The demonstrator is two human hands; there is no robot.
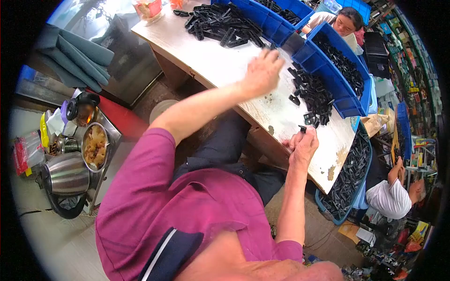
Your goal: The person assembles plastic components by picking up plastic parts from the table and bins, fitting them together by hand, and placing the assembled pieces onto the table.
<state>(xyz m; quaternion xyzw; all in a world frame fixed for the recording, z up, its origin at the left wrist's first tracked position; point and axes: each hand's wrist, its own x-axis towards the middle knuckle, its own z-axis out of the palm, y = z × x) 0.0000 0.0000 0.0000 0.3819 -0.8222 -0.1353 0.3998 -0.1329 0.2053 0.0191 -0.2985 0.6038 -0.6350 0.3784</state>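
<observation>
My left hand [265,72] is over the white worktop [220,70], smeared by motion. Its fingertips reach toward the edge of a heap of black plastic parts [225,23] by the far blue bin; whether they hold one is unclear. At the table's near edge on the right, my right hand [304,145] is closed, pinching a small black plastic part [303,128] between thumb and fingers. Just beyond it lies a second heap of similar black parts [314,93], spread along the blue bin [335,70].
Behind the heaps stands another blue bin [262,25]. A blue tub [344,187] full of black parts sits right of the table. One person [344,23] is across the table; another [391,196] is at far right. A kettle and bowl of food [95,147] are at left.
</observation>
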